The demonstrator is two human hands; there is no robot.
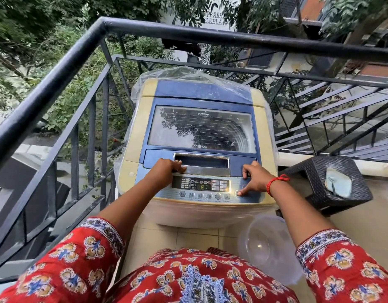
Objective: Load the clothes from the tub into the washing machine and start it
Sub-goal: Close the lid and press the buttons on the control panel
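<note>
A blue and cream top-loading washing machine (197, 136) stands in front of me with its glass lid down. Its control panel (201, 186) is lit and a green figure shows on the display. My left hand (167, 169) rests on the front lip of the lid handle, fingers bent over its edge. My right hand (255, 179) reaches to the panel's right end, its index finger pressing a round button (239, 193) while the other fingers curl in. A clear plastic tub (265, 241) sits on the floor to the right of the machine, with nothing visible inside it.
A black metal railing (84, 53) encloses the balcony on the left and behind the machine. A dark woven stool (332, 182) with a pale object on top stands at the right. Clear plastic sheeting (188, 73) wraps the machine's back. Beige floor tiles lie below.
</note>
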